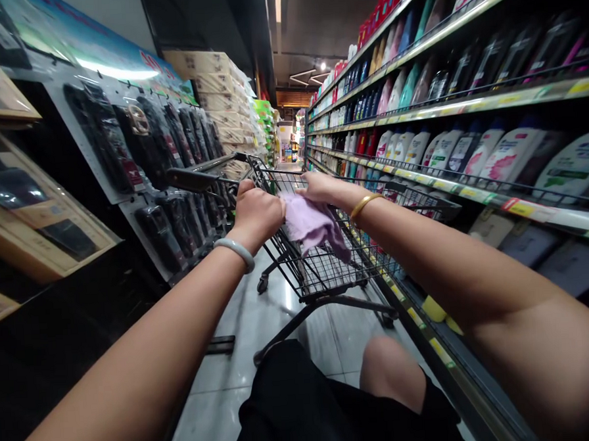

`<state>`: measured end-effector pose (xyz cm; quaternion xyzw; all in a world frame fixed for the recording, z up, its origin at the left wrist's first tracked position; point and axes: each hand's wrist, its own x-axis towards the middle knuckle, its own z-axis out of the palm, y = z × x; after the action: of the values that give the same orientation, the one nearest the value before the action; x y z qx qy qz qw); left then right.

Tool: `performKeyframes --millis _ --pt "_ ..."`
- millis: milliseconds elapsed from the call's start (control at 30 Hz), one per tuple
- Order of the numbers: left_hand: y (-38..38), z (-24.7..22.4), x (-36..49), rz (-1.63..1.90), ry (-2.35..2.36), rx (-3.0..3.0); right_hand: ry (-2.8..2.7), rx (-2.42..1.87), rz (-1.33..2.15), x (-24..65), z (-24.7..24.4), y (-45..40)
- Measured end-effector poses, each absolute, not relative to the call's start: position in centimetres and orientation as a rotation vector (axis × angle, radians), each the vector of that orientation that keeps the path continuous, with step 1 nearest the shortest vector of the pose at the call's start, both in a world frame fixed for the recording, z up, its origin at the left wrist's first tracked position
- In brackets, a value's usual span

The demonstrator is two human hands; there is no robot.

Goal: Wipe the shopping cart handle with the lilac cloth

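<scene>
Fingers of the left hand (259, 209) are lying curled in a fist against the left edge of a lilac cloth (307, 223); whether they are gripping fabric within the fist cannot be told. Fingers of the right hand (315, 186) are pinching the cloth's upper edge, close together. The cloth is hanging in loose folds over the basket of a black wire shopping cart (328, 288); its contact with the wires is remaining unclear from this angle. On the near side of the cart, a pale bangle (234, 252) is encircling the left wrist and a gold-coloured bangle (361, 208) the right, while a bare knee (392, 370) and dark clothing (284, 405) are showing. Beneath the cart, a tiled floor (330, 334) is reflecting light. To the left of the cart, packaged dark articles (157, 241) are hanging in rows, and boxed goods (42, 211) are standing farther out. Beyond the cart, pale cartons (218, 86) are forming a stack. To its right, shelving (471, 106) is bearing rows of bottles (508, 156).
</scene>
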<state>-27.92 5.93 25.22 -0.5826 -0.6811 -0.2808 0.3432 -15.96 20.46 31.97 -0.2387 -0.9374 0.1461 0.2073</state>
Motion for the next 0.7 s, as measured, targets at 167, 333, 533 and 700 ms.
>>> performKeyframes --millis 167,333,533,700 --pt "5.9 25.1 -28.1 -0.413 -1.767 -1.446 -2.941 -0.177 0.642 -15.1 29.7 20.3" --pt "5.6 25.2 -27.8 -0.408 -1.742 -1.437 -2.906 -0.211 0.438 -13.4 28.6 22.3" --pt "6.1 24.9 -28.5 -0.34 -1.784 -1.419 -2.462 -0.428 0.44 -14.6 25.6 20.1" --pt "5.6 25.1 -28.4 -0.218 -1.763 -1.393 -2.484 -0.177 0.406 -14.0 24.5 20.8"
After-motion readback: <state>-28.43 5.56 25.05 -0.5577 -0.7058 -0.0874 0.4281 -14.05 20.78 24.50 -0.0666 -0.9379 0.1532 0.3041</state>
